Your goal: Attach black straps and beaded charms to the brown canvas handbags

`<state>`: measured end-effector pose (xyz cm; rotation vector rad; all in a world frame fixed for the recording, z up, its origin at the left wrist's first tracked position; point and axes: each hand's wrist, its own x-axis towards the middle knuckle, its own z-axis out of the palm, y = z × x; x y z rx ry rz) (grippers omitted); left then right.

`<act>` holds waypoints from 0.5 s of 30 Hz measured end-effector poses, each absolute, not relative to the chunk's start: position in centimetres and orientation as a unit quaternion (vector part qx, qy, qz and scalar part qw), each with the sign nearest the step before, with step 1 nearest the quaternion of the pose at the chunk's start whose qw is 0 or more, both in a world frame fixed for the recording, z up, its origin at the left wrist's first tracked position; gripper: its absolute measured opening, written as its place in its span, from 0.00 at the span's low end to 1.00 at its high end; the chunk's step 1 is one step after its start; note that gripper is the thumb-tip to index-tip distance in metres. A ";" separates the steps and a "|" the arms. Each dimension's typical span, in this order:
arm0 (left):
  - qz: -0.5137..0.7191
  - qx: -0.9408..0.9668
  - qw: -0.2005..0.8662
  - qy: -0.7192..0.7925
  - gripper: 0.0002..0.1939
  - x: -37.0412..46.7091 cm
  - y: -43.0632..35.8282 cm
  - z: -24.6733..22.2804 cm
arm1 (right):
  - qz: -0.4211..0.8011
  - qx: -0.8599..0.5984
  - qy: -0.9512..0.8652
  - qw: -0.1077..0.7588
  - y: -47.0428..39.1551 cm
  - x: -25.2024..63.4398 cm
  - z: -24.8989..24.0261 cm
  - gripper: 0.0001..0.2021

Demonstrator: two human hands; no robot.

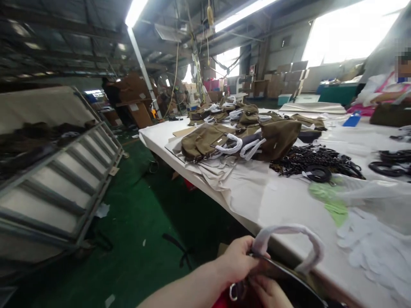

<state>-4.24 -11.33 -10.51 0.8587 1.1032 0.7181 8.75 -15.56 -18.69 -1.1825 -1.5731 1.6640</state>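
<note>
At the lower right, close to my body, is a handbag [303, 282] with a dark rim and a handle [290, 231] wrapped in white. My left hand [239, 259] grips the bag's rim by the base of that handle, fingers closed on the edge. Just below, my right hand [269, 293] has its fingers bent against the bag's near edge; whether they pinch a part there is hidden. A metal ring [233, 292] shows beside the hands. The bag overlaps the front edge of the white-covered table [269, 205].
Olive-brown handbags [205, 139] lie heaped along the table. Black straps and chains [316, 160], white paper pieces [375, 244] and a blue object [352, 119] are there too. A metal-framed cart [64, 184] stands left on the green floor [135, 239]. A person works at far right.
</note>
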 end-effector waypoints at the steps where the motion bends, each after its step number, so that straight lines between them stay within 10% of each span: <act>1: 0.323 0.387 0.708 0.495 0.23 -4.2 -11.4 -10.4 | 0.571 -0.461 -0.621 0.275 -15.8 9.1 -17.8 0.26; 9: 0.302 0.406 0.731 0.458 0.21 -4.7 -10.7 -9.7 | 0.261 -0.654 -0.709 0.046 -16.3 12.3 -13.3 0.18; 15: 0.281 0.430 0.719 0.467 0.21 -4.9 -10.3 -10.1 | 0.185 -0.705 -0.683 0.036 -17.2 14.1 -12.5 0.15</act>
